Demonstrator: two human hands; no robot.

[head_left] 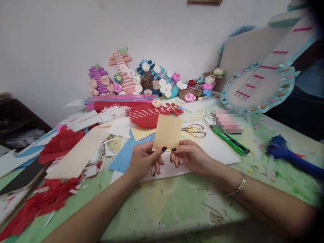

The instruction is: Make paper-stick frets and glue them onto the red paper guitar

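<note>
A rectangular sheet of yellow paper (167,132) is held up over the table. My left hand (144,158) pinches its lower left edge between thumb and fingers. At the lower right corner, my right hand (190,157) grips the same sheet, with a bracelet on that wrist. Just behind the paper lie gold-handled scissors (197,130), their blades partly hidden by it. A red paper lute (146,114) with white strings rests beyond my hands. Under them are a white board (215,148) and a sheet of blue paper (121,157).
A green utility knife (234,143) and a blue glue gun (283,152) lie to the right. Red crepe paper (62,143) and scraps cover the left. Flower-decorated paper instruments (126,79) lean on the wall; a large white lute (258,84) stands at right.
</note>
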